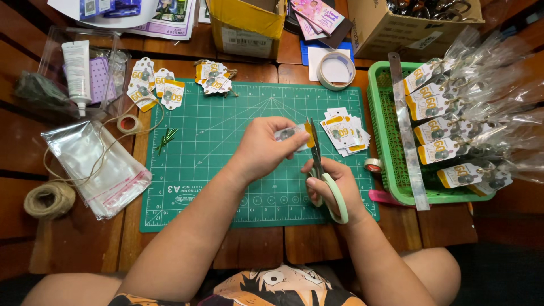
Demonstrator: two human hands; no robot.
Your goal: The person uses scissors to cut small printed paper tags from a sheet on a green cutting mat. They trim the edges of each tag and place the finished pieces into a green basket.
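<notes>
Left hand [262, 148] pinches a small card [294, 134] at its fingertips; right hand [331, 187] works scissors [317, 156] on its edge (blades meeting it). Beyond the fingers, an uncut stack [343, 132] waits; finished bagged ones fill the green basket [381, 122].

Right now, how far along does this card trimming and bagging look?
Done: bagged cards fill the green basket. In hand: the left hand holds one card while the right hand works scissors against its edge. Left: a loose card stack on the cutting mat, more cards and empty clear bags.
</notes>
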